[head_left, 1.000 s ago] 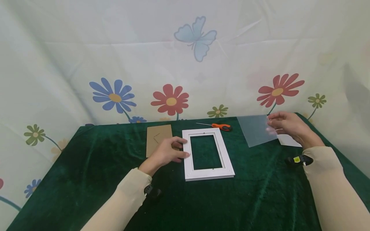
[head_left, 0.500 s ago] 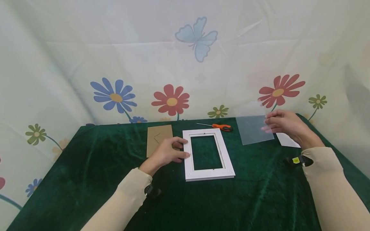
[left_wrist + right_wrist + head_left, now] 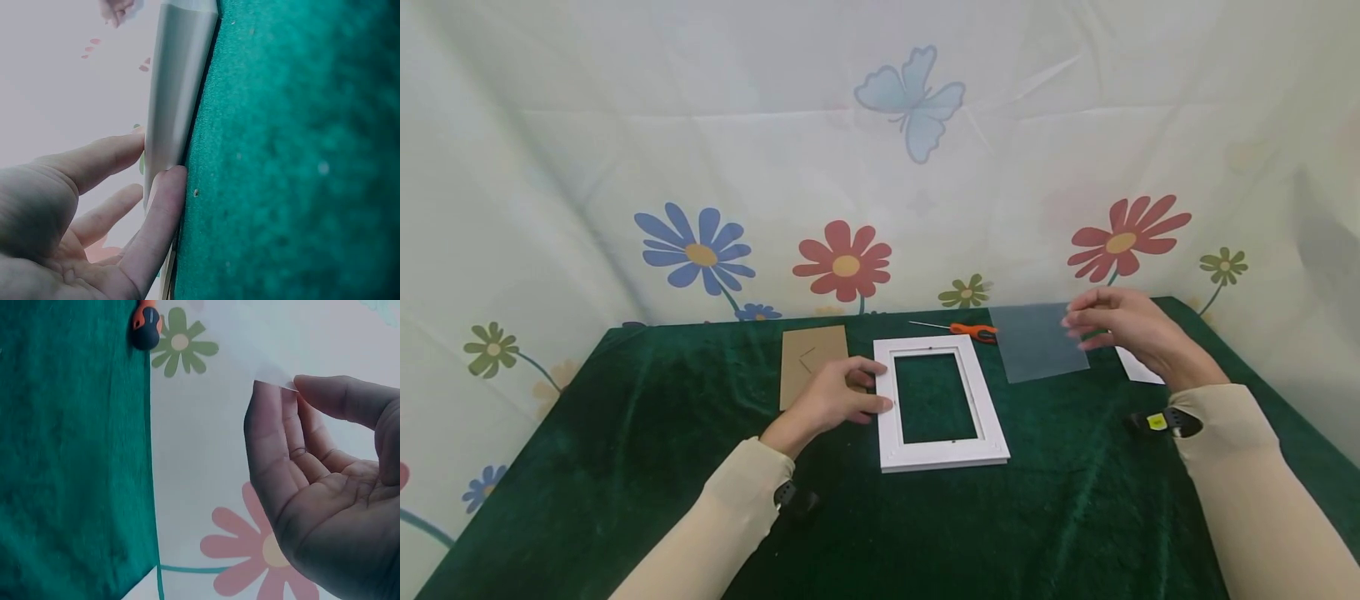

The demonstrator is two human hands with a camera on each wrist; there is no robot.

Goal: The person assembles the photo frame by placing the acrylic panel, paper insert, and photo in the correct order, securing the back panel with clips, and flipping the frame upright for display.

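A white picture frame point(image 3: 943, 454) lies flat on the green cloth, its opening showing cloth beneath. My left hand point(image 3: 835, 390) holds the frame's left side; in the left wrist view, the thumb touches its upper edge and another finger point(image 3: 164, 219) rests against its outer side. My right hand point(image 3: 1123, 327) pinches the right edge of a clear sheet point(image 3: 1037, 346), held tilted above the cloth to the right of the frame. From the right wrist view, only a thin edge of this sheet shows between thumb and fingers point(image 3: 265, 425).
A brown backing board point(image 3: 812, 350) lies left of the frame, partly behind my left hand. An orange and black screwdriver point(image 3: 973, 332) lies behind the frame, its handle end by the sheet. White paper point(image 3: 1138, 367) sits under my right hand. A flower-printed curtain point(image 3: 910, 183) hangs behind.
My right hand has moved left with the clear sheet, closer to the frame and the screwdriver's handle. The left hand and the frame stay in place.
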